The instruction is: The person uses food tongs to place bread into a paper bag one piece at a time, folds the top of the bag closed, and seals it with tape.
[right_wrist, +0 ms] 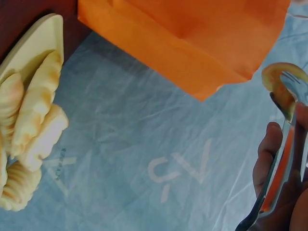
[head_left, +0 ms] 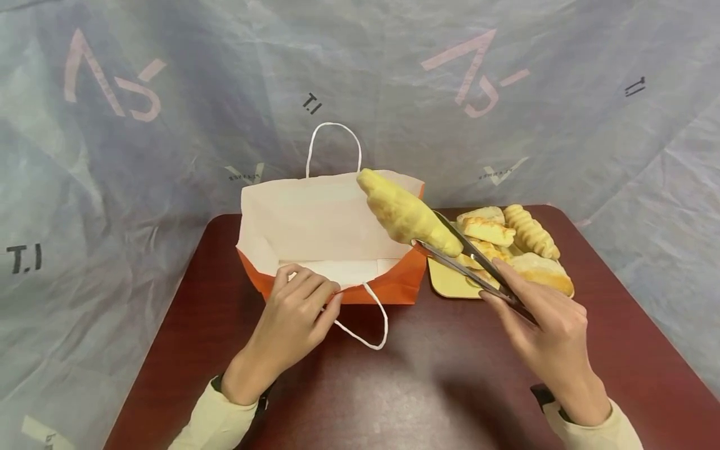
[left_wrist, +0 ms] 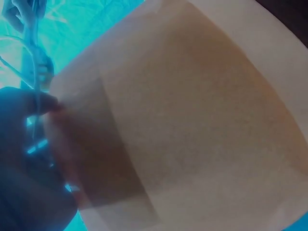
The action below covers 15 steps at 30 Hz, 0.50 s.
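Observation:
In the head view my right hand (head_left: 548, 315) grips metal tongs (head_left: 489, 275), whose tips clamp a long yellow bread roll (head_left: 407, 212). The roll hangs tilted over the right side of an orange paper bag (head_left: 394, 284) with a pale inside. My left hand (head_left: 300, 306) pinches the bag's near rim, beside a white cord handle (head_left: 382, 325) that droops outward. The left wrist view is mostly filled by the pale paper of the bag (left_wrist: 192, 110). At the right edge of the right wrist view, the tongs (right_wrist: 284, 159) and part of the roll (right_wrist: 276, 79) show.
Right of the bag, a yellow tray (head_left: 450, 287) bears several breads, among them a twisted loaf (head_left: 531, 231). All stand on a dark red table (head_left: 394, 387). A grey printed sheet (head_left: 371, 75) hangs behind.

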{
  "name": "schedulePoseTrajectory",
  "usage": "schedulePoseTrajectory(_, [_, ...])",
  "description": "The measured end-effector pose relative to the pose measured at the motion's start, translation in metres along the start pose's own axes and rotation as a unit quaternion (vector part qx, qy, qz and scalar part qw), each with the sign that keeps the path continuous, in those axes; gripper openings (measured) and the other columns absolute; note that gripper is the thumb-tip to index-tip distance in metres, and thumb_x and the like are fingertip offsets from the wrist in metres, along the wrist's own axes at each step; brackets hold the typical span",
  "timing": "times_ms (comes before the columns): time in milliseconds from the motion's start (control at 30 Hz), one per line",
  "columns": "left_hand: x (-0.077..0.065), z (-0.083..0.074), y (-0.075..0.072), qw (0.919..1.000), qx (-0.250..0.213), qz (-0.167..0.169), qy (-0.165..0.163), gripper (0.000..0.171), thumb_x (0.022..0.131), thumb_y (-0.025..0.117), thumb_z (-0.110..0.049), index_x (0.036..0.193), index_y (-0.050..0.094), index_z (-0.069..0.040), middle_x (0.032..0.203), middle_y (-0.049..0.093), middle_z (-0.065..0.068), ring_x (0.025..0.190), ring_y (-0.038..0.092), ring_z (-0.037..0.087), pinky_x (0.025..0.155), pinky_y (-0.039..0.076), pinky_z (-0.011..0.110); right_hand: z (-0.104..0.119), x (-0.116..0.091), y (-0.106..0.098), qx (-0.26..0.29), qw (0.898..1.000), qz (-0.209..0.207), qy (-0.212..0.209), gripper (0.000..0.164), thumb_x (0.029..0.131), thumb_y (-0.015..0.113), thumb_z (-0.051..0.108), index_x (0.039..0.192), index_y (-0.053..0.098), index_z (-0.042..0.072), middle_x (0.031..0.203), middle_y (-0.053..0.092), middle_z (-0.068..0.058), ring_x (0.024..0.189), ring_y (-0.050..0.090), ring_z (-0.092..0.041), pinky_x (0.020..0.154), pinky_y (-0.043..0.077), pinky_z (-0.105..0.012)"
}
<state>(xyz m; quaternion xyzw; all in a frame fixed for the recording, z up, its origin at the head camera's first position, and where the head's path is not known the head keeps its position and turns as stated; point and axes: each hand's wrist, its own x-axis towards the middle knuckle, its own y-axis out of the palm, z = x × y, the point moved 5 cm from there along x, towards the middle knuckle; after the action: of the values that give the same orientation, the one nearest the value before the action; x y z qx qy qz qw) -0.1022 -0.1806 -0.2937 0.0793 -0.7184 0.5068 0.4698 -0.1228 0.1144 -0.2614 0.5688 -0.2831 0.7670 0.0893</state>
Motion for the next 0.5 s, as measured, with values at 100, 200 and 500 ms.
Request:
schedulePoseTrajectory(100, [0.001,-0.003,-0.002,0.9999,0.007,0.012,0.002,0.012,0.083,0.053,-0.017,0.078,0.062,-0.012,0.074,0.057,-0.003,0.072,0.05,0.015,0.083,0.033,0.042,0.001,0.004,0.005,-0.003,1.0,0.01,0.001,0.036,0.073,0.074,0.026,0.099,0.069,0.003,0.077,0.069,-0.009,0.058,0.06,-0.02,0.06,0.04,-0.02])
schedulePoseTrajectory(200, [0.003,-0.006,-0.003,0.9996,0.016,0.024,0.004,0.012,0.084,0.053,-0.018,0.079,0.062,-0.012,0.074,0.058,-0.003,0.072,0.05,0.016,0.083,0.033,0.041,0.001,0.007,0.009,-0.001,1.0,0.017,0.001,0.036,0.072,0.074,0.025,0.1,0.069,0.004,0.075,0.068,-0.006,0.057,0.06,-0.017,0.058,0.04,-0.021])
schedulePoseTrajectory(500, [0.005,-0.011,-0.008,0.9989,0.034,0.031,0.001,0.012,0.084,0.052,-0.018,0.078,0.061,-0.013,0.072,0.056,-0.003,0.071,0.051,0.015,0.084,0.034,0.04,0.003,0.017,0.029,0.021,0.999,0.037,-0.013,0.038,0.07,0.076,0.024,0.102,0.068,0.005,0.067,0.066,-0.004,0.051,0.053,-0.01,0.053,0.038,-0.021])
